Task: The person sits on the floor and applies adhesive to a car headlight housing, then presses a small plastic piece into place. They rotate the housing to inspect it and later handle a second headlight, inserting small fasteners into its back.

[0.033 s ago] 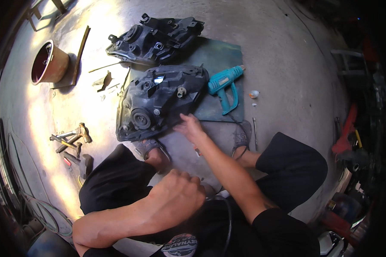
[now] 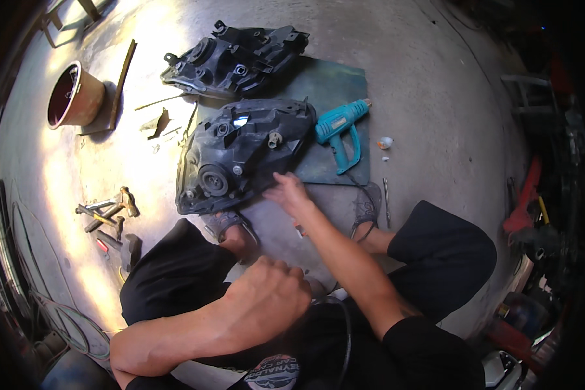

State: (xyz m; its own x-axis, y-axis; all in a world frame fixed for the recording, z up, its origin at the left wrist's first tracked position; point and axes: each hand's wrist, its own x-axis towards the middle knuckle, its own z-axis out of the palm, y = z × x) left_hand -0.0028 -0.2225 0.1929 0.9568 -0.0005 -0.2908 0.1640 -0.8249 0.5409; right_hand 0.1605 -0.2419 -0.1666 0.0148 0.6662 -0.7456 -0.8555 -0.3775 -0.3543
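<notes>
Two black car headlights lie back side up. The nearer headlight [image 2: 250, 153] is in front of me, with round caps and a bulb socket on its back; the farther headlight [image 2: 237, 62] lies beyond it. My right hand [image 2: 289, 194] reaches to the nearer one's lower right edge, its fingers apart; whether they touch the housing is unclear. Beneath that wrist a small orange-and-white object [image 2: 299, 229] partly shows. My left hand [image 2: 270, 296] is curled closed above my lap, its fingertips hidden. A teal heat gun [image 2: 339, 130] lies right of the nearer headlight.
A dark green board [image 2: 335, 78] lies under the heat gun. Hammers and other hand tools [image 2: 110, 211] lie at left, near a bucket [image 2: 81, 104] and a long bar [image 2: 123, 84]. A thin metal rod [image 2: 387, 201] and a small white-orange item [image 2: 385, 143] are at right. My feet flank the work.
</notes>
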